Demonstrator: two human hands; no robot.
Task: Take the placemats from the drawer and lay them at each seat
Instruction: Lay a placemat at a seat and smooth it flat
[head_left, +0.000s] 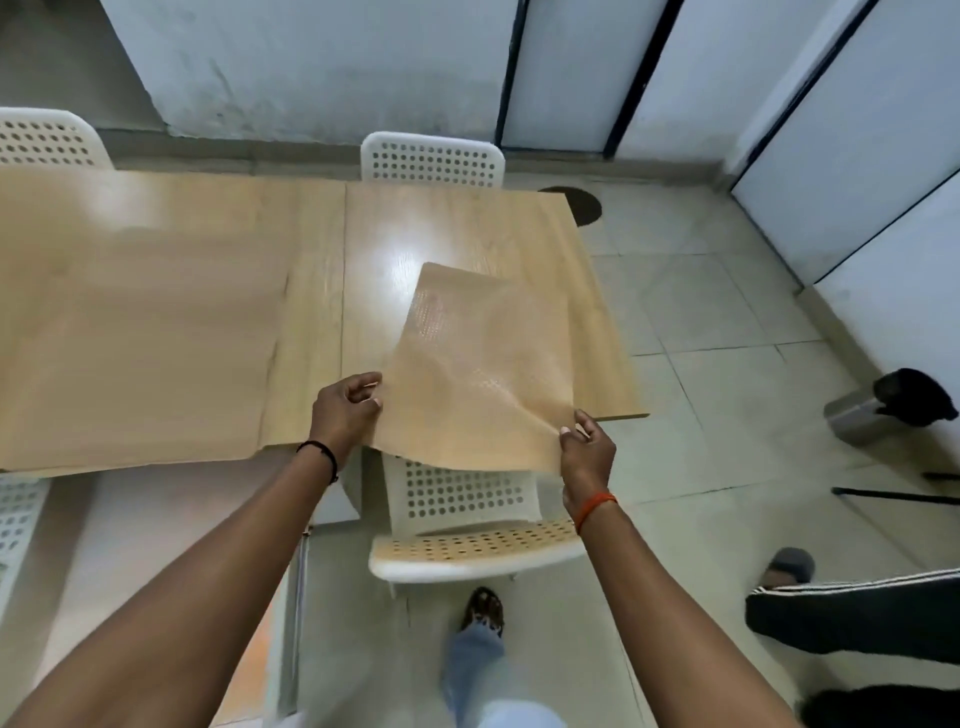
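Placemat (475, 374), thin and see-through, tan, held up over the near right end of the counter (156, 322), sagging and wrinkled in the middle, far corner tilted up toward the far side. Left hand (345, 408) pinches the mat's left edge, fingers curled round it. Right hand (587, 449) pinches the near right corner, thumb on top. Both arms stretched out; black band on left wrist, orange band on right.

Mat hangs over the counter edge, above the white perforated chair (467, 519) tucked in just below. A second white chair (434, 158) sits at the far side, a third (47, 137) at far left. No other mats visible on the counter; drawer not in view.

Step, as I judge it: laying this mat at the near right seat, not yet flat. Next move likely calls for lowering both hands together, keeping the sheet taut so it doesn't fold, squaring its near edge with the counter edge ahead of the chair, then letting go. Floppy material, may crease or slide.
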